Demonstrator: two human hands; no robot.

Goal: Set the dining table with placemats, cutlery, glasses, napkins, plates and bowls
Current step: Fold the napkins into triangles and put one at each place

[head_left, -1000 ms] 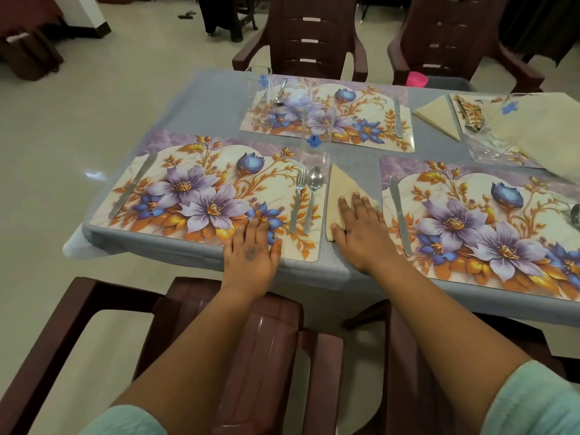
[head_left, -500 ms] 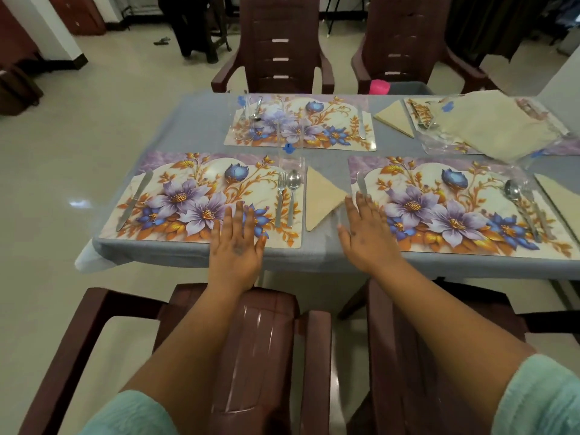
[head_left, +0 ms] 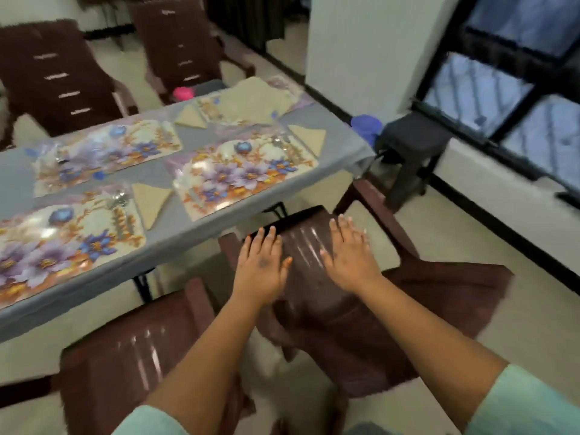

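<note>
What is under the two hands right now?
Both the left hand and right hand hover flat over a brown plastic chair; whether they touch is unclear. Its seat is hidden.

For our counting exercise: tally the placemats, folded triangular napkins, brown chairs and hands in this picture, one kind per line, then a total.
Placemats: 4
Triangular napkins: 3
Brown chairs: 4
Hands: 2
Total: 13

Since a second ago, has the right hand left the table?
Yes. The right hand was flat on the grey table edge; it has come back off it and now hovers over the brown chair back.
</note>
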